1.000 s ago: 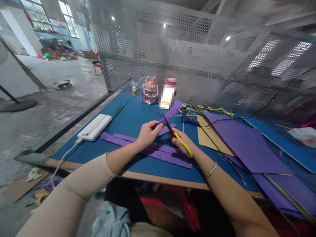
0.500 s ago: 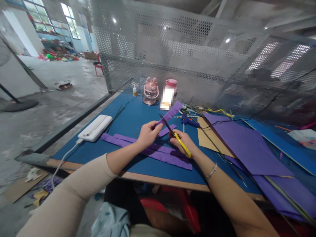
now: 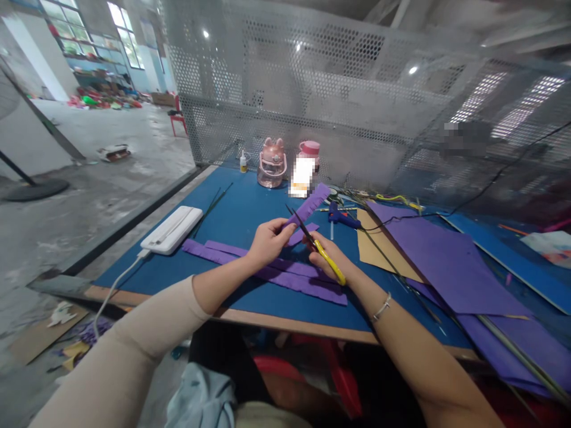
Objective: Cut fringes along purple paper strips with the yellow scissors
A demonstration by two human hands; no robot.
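Between the thumb and fingers of my left hand is a purple paper strip, its far end pointing up and away with a row of small cuts along one edge. My right hand is closed around yellow-handled scissors. Their dark blades are slightly apart and cross in front of the held strip, close to my left thumb; whether they touch the paper I cannot tell. Below my hands, more purple strips lie across the blue tabletop, partly hidden by my left wrist.
At left lies a white power bank with a cable. A blue glue gun rests beyond my right hand, beside purple sheets and brown paper. Behind stand a pink bottle, a small glue bottle and a perforated metal panel.
The scissors have shifted very slightly and their blades look a little wider apart. My left hand keeps the strip in nearly the same place.
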